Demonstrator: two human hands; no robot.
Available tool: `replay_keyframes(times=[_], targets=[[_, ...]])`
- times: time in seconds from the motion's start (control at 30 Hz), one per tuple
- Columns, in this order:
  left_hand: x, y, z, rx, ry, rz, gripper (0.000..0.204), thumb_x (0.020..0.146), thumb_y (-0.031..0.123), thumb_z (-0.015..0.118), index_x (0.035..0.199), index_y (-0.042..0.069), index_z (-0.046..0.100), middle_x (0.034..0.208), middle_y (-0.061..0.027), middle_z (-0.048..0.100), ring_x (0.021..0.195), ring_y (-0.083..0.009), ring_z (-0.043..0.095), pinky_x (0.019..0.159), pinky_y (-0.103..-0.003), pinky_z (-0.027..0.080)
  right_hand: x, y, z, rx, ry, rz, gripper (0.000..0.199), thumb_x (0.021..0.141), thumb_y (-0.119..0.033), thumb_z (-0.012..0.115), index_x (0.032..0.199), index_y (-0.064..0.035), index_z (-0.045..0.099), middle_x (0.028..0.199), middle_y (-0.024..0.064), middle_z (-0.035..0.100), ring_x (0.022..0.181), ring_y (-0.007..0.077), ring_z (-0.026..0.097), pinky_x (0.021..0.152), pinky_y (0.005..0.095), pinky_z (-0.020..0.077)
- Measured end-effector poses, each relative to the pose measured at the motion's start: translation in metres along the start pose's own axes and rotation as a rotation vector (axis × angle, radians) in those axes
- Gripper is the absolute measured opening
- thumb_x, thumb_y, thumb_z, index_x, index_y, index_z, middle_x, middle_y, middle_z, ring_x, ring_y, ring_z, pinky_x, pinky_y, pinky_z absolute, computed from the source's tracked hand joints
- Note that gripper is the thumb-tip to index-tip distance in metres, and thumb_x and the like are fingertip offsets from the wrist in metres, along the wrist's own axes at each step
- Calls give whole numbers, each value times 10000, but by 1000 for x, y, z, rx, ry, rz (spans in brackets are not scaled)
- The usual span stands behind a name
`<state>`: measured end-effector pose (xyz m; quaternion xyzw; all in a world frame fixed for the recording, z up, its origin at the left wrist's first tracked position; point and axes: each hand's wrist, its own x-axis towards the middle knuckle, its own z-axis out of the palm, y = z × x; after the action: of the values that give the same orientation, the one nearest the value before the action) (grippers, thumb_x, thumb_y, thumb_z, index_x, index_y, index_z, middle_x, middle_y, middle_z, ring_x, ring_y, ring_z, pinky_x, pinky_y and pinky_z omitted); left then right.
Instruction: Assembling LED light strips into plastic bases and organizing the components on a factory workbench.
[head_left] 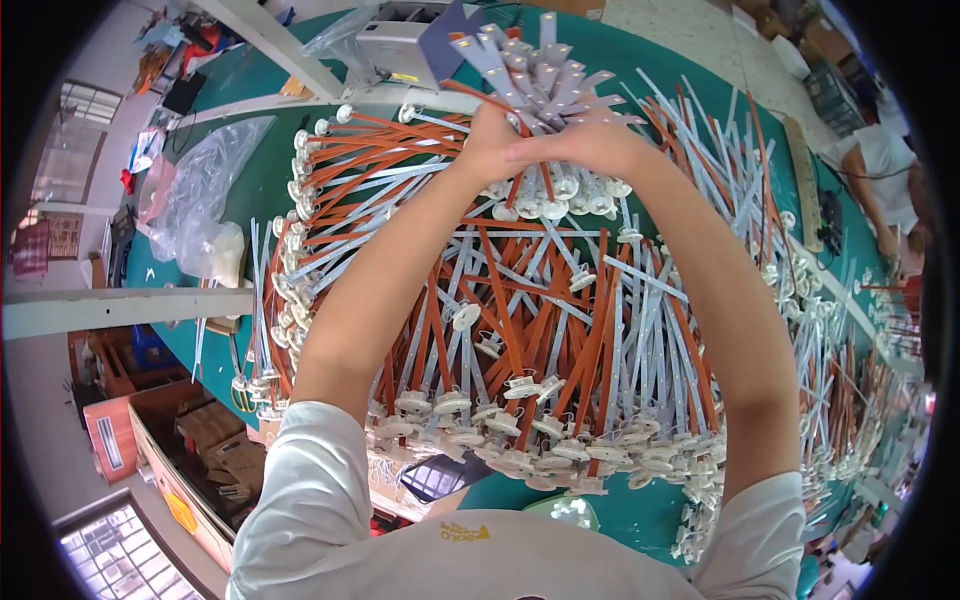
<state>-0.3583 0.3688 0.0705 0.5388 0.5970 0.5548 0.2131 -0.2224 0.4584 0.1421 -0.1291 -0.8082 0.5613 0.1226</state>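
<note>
Both of my arms reach to the far middle of the table. My left hand (489, 147) and my right hand (598, 147) close together round a thick bundle of LED strips (540, 78). The strips' pale, dotted ends fan out above my hands, and their round white end pieces hang below. Beneath my arms lies a large heap of loose LED strips (640, 340), some pale side up and some orange side up. White round end pieces (500, 440) line the heap's near edge and its left side. Parts of my fingers are hidden behind the bundle.
The strips lie on a green table (215, 345). A clear plastic bag (200, 205) rests at the left, and a grey boxy device (400, 45) stands behind. A white post (130, 308) juts in from the left. Another person's arm (875, 205) shows at the right.
</note>
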Motion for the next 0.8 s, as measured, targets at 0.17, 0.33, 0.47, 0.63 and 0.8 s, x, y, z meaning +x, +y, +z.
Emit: replay_keyframes(times=[0.17, 0.33, 0.47, 0.63, 0.8], targets=[[-4, 21, -8, -31, 42, -28, 440, 749, 74, 733, 1165, 27, 597, 1136, -101, 645, 1020, -212, 619, 898, -391, 511, -2, -13, 9, 171, 72, -56, 662, 631, -294, 871, 1187, -77, 584, 1146, 120, 641, 1009, 238, 630, 887, 346, 496], [-38, 28, -83, -1191, 10, -606, 518, 814, 115, 721, 1279, 17, 516, 1228, -133, 585, 1209, -256, 525, 1031, -413, 442, -14, -62, 54, -310, 352, -511, 721, 652, -326, 823, 1272, -95, 537, 1145, 183, 616, 1110, 355, 570, 929, 455, 466], [-57, 73, -83, -88, -143, -74, 514, 802, 99, 743, 1260, 2, 532, 1192, -123, 606, 1137, -240, 572, 978, -404, 474, -47, -72, 50, -424, 314, -457, 800, 640, -267, 803, 1348, -111, 465, 1255, 199, 551, 1167, 384, 530, 970, 466, 449], [-62, 116, -69, 48, -85, -240, 414, 748, 22, 786, 1123, -31, 620, 1075, -113, 672, 1001, -205, 630, 904, -357, 510, -67, -47, 22, -465, 135, -463, 756, 684, -203, 778, 1362, -103, 460, 1296, 182, 531, 1212, 358, 511, 1000, 456, 442], [-69, 138, -87, -54, -4, -144, 390, 737, 52, 769, 1076, -55, 608, 1144, -243, 642, 1094, -323, 608, 998, -444, 448, -109, -7, -29, -362, 289, 7, 747, 706, -317, 821, 1334, -73, 498, 1251, 163, 584, 1134, 314, 579, 964, 392, 460]])
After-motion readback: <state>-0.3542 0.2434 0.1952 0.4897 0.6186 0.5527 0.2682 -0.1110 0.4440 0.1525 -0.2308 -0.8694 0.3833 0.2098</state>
